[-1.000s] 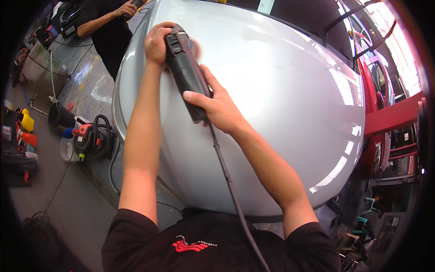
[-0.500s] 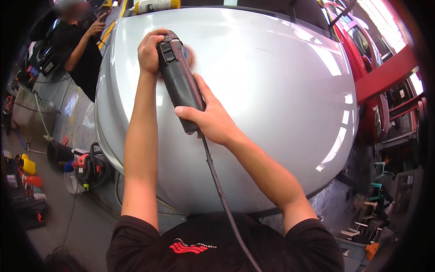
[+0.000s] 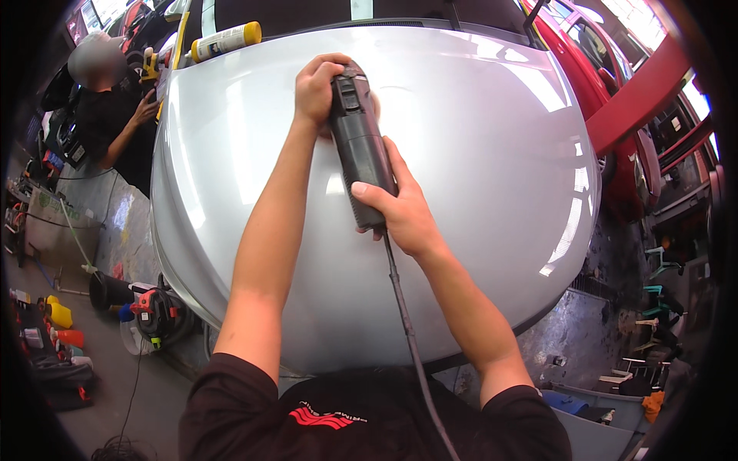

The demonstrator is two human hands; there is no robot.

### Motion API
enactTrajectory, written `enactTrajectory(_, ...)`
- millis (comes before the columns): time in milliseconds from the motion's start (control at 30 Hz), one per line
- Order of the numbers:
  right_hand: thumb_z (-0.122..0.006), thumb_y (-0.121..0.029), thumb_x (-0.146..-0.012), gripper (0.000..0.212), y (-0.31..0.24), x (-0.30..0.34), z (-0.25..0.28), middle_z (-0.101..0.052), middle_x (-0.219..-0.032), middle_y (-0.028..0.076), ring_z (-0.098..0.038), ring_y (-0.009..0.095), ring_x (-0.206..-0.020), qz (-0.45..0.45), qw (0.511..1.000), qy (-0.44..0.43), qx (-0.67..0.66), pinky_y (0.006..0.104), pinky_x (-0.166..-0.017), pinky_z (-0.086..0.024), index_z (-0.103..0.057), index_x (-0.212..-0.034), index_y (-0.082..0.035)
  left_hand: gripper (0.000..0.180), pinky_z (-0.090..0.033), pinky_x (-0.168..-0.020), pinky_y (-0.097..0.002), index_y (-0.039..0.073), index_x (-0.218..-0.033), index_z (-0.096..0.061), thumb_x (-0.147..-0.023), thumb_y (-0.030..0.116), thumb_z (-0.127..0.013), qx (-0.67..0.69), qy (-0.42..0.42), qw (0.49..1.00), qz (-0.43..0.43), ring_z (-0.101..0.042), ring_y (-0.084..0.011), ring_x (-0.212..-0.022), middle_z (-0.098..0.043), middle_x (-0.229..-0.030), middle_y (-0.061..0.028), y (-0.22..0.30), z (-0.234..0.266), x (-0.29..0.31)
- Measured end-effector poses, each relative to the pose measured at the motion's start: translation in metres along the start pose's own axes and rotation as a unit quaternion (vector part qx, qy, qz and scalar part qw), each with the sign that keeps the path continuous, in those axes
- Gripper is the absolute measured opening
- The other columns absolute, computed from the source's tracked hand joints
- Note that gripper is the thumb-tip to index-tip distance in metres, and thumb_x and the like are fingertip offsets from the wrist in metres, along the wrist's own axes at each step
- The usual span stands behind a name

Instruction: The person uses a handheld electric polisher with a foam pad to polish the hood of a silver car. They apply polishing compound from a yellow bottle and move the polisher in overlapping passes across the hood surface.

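A black corded car polisher (image 3: 361,146) lies against the silver car hood (image 3: 477,177), left of the hood's middle. My left hand (image 3: 317,91) is closed over the head of the tool at its far end. Round the rear of the body wraps my right hand (image 3: 398,203), thumb on top. Only a blurred edge of the round pad shows beside the head; the body hides the rest. From the back end the power cord (image 3: 406,319) runs down past my right arm and over my black shirt.
A white bottle with a yellow cap (image 3: 225,42) lies at the hood's far left corner, near the windshield. Another person (image 3: 115,115) stands at the left. A red post (image 3: 638,96) rises at the right beside a red car. A red-and-black vacuum (image 3: 160,311) sits on the floor at left.
Both my hands have moved the polisher to the right across the hood, keeping their hold. The view has shifted, and more of the bottle and the other person shows.
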State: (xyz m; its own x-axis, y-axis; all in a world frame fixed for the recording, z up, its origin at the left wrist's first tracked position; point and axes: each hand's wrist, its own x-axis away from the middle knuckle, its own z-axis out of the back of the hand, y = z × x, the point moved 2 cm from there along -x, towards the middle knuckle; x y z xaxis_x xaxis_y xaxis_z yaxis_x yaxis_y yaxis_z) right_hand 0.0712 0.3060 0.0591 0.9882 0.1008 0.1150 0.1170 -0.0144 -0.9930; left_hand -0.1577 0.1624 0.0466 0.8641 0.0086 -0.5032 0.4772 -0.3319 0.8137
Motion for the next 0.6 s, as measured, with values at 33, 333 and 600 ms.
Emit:
enactTrajectory(33,-0.077,-0.038,-0.091,0.11,0.0,0.0,0.008,-0.068,-0.11,0.011,-0.066,0.016,-0.069,0.006,1.0,0.008,-0.007,0.0318,-0.053,-0.051,-0.013,-0.175,-0.009,0.026,-0.055,-0.096,-0.0301,-0.001,-0.104,-0.08,-0.092,0.011,-0.06,-0.001,-0.008,1.0,-0.002,-0.071,-0.0187,-0.099,-0.079,-0.105,-0.0098,-0.004,-0.011,-0.003)
enactTrajectory(333,-0.077,-0.032,-0.093,0.104,-0.003,-0.011,0.058,-0.068,-0.109,0.015,-0.069,0.021,-0.064,0.032,0.997,0.058,-0.039,0.0321,-0.047,-0.05,-0.016,-0.174,-0.007,0.029,-0.053,-0.099,-0.0338,0.001,-0.1,-0.083,-0.089,0.018,-0.062,-0.039,-0.029,0.999,-0.004,-0.069,-0.0242,-0.105,-0.078,-0.106,-0.0132,-0.03,-0.077,-0.028)
enactTrajectory(600,-0.067,-0.029,-0.098,0.087,0.006,-0.012,0.074,-0.068,-0.105,0.015,-0.072,0.025,-0.06,0.062,0.993,0.101,-0.019,0.031,-0.041,-0.053,-0.025,-0.172,-0.011,0.029,-0.056,-0.095,-0.0345,0.002,-0.101,-0.083,-0.089,0.02,-0.064,-0.039,-0.033,0.999,-0.01,-0.072,-0.0236,-0.1,-0.079,-0.105,-0.0134,-0.048,-0.113,-0.028)
